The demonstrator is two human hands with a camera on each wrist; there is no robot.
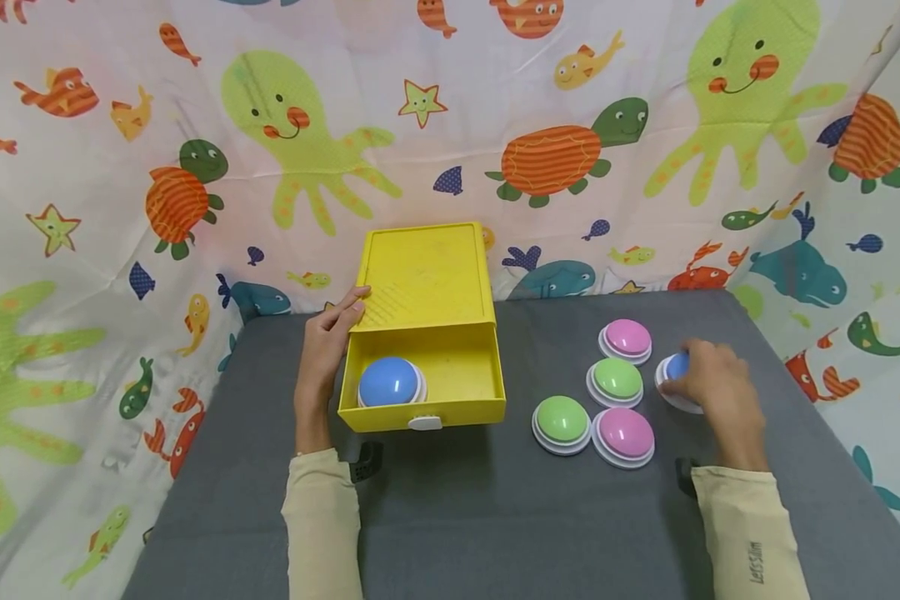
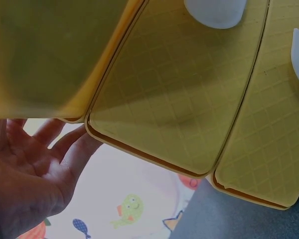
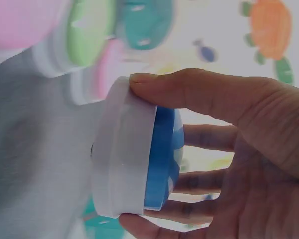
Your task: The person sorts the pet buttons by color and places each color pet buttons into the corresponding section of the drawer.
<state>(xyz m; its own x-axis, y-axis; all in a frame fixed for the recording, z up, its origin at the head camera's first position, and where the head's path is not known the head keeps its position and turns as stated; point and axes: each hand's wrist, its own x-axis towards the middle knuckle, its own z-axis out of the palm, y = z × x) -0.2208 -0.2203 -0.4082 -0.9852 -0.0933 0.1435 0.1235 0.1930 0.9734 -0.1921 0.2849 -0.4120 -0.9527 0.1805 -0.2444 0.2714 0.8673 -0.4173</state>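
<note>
My right hand (image 1: 723,396) grips a blue-topped push button (image 1: 676,365) by its white rim at the right of the table. In the right wrist view, thumb and fingers span the white base of that button (image 3: 122,154); whether it touches the table I cannot tell. A yellow drawer box (image 1: 429,271) stands in the middle, its top drawer (image 1: 465,411) pulled out. Inside that drawer, at the left, lies another blue push button (image 1: 387,382). My left hand (image 1: 324,346) rests against the box's left side, fingers extended near its top edge.
Two green push buttons (image 1: 562,418) (image 1: 617,378) and two pink push buttons (image 1: 626,432) (image 1: 627,337) sit between the box and my right hand. The grey table (image 1: 450,533) meets a sea-animal curtain (image 1: 435,75) at the back and sides. White knobs (image 2: 217,10) mark the drawer fronts.
</note>
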